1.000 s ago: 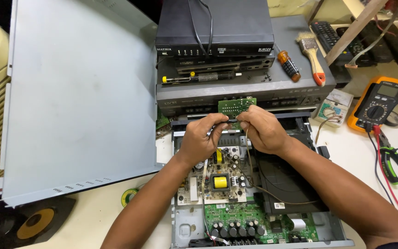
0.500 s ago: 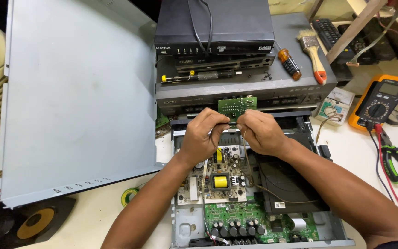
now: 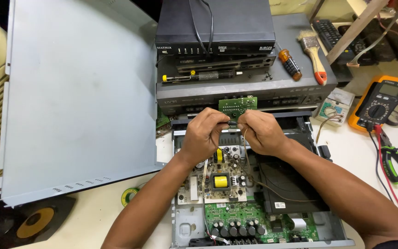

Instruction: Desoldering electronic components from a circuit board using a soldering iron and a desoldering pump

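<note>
Green small circuit board [image 3: 237,106] pinched at its lower edge between your left hand [image 3: 205,134] and right hand [image 3: 260,131].
Keep both grips narrow on the edge, off the components, above the open chassis [image 3: 184,216].

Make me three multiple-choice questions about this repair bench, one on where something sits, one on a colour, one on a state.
1. Where does the paintbrush lie?
A. on the grey player behind the open unit
B. inside the open unit
C. on the floor

2. What colour is the casing of the multimeter?
A. blue
B. orange
C. white

3. How is the small green circuit board held?
A. lying loose on the table
B. screwed into the chassis
C. pinched between both hands

Answers: 1 A, the brush rests on the grey player's top beside an orange-handled screwdriver. 2 B, its outer shell is orange. 3 C, the left hand and right hand grip its lower edge above the open unit.
</note>
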